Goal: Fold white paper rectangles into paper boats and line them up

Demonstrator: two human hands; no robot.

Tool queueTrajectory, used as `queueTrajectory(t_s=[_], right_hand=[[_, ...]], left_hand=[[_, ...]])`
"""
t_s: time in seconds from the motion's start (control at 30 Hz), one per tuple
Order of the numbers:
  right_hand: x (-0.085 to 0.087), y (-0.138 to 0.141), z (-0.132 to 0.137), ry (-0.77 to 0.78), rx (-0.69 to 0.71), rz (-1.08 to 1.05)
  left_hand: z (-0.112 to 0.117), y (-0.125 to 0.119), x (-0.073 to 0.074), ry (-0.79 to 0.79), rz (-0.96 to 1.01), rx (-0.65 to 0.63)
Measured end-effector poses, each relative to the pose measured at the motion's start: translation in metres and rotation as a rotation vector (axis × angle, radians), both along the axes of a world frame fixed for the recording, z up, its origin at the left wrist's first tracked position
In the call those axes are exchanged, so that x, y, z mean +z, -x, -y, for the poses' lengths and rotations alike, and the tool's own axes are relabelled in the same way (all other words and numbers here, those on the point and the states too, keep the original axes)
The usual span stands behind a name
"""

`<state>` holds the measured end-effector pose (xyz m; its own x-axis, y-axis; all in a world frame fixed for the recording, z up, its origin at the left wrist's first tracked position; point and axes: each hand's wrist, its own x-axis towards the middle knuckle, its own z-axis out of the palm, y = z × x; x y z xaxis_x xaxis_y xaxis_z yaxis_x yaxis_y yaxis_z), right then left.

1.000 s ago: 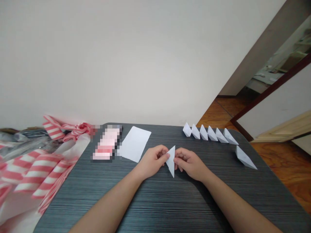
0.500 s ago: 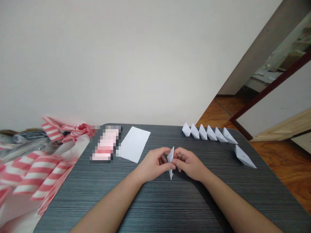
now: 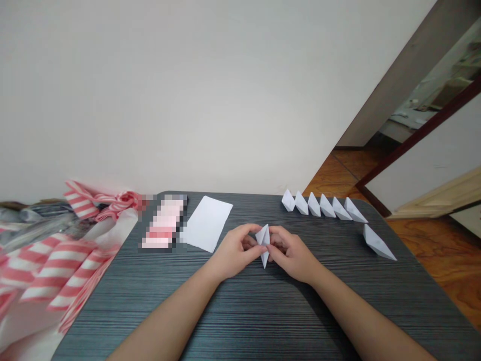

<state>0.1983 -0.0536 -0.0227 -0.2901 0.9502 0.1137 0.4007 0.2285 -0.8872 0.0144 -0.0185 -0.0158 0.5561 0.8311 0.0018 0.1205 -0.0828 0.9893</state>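
Between my hands, above the middle of the dark table (image 3: pixel 240 316), is a small folded paper boat (image 3: pixel 264 235) of white paper, its pointed ends toward and away from me. My left hand (image 3: pixel 238 251) pinches its left side with thumb and fingers. On the right side, my right hand (image 3: pixel 291 253) grips it the same way, both thumbs close together near its middle. Parts of the boat are hidden behind the fingertips. Several finished-looking white paper boats (image 3: pixel 314 205) stand in a row at the far right, and another paper boat (image 3: pixel 379 243) lies nearer the right edge.
Left of my hands lie white paper sheets (image 3: pixel 208 223), and beside them a pixelated flat object (image 3: pixel 165 223). Red-and-white striped cloth (image 3: pixel 56 265) is heaped off the table's left side. A pale wall (image 3: pixel 210 100) rises behind the table; wooden floor (image 3: pixel 443 250) shows at right.
The paper boat has gone from a narrow edge-on shape to a wider, opened one showing its inner folds. My right thumb has shifted to its near middle.
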Motion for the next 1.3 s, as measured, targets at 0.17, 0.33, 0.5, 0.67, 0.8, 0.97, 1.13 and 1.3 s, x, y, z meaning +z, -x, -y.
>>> queueTrajectory(t_s=[0.17, 0.33, 0.5, 0.67, 0.8, 0.97, 1.13, 1.3], right_hand=[[-0.005, -0.003, -0.002, 0.053, -0.062, -0.037], [-0.011, -0.007, -0.005, 0.073, -0.075, -0.103], [-0.008, -0.007, -0.004, -0.065, -0.042, -0.091], [-0.003, -0.007, -0.003, -0.174, 0.053, -0.031], [-0.003, -0.007, -0.002, -0.188, 0.081, -0.024], [-0.01, -0.007, -0.002, -0.048, -0.059, -0.09], [-0.008, -0.008, -0.005, 0.012, -0.108, -0.006], [-0.004, -0.008, -0.005, 0.061, -0.051, 0.069]], left_hand=[[-0.001, 0.002, -0.002, 0.019, 0.082, 0.019], [-0.003, 0.002, -0.002, 0.058, 0.229, 0.022], [-0.006, 0.002, -0.002, 0.199, 0.35, 0.051], [-0.008, 0.001, -0.009, 0.262, 0.25, 0.023], [-0.009, -0.001, -0.013, 0.174, 0.13, 0.019], [-0.009, -0.001, -0.013, 0.155, 0.104, -0.003], [-0.008, 0.0, -0.014, 0.132, 0.051, -0.01], [-0.007, 0.001, -0.012, 0.135, 0.052, -0.03]])
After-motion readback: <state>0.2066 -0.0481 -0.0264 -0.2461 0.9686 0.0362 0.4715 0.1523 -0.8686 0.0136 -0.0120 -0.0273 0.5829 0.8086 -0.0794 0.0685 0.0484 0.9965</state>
